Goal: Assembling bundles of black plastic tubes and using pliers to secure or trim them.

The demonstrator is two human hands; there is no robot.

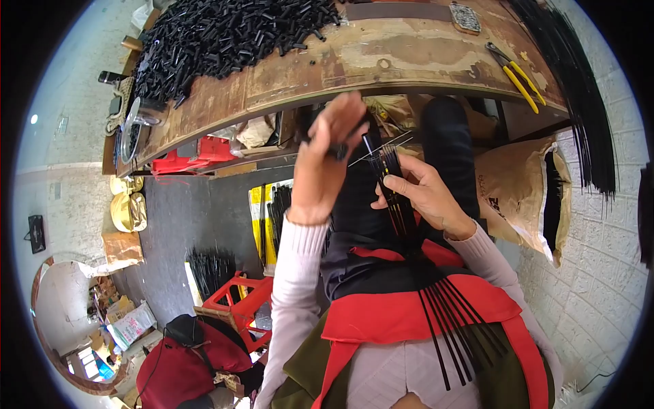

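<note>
Slim black rods [396, 201] here, smooth, catching thin streaks of shine! Up on the bench [368, 58], bare wood, scuffed, stained and rough-looking, while the heap of short black tubes [225, 41] gleams like glossy plastic. Over to the pliers [520, 88]: slick yellow grips, dark metal heads. Brown paper now, creased and matt, on the big sack [511, 184]. Soft ribbed knit on the sleeve [303, 249], flat red cloth on the apron [395, 317], and shiny, crinkled gold wrapping on the bundle [129, 211]!
</note>
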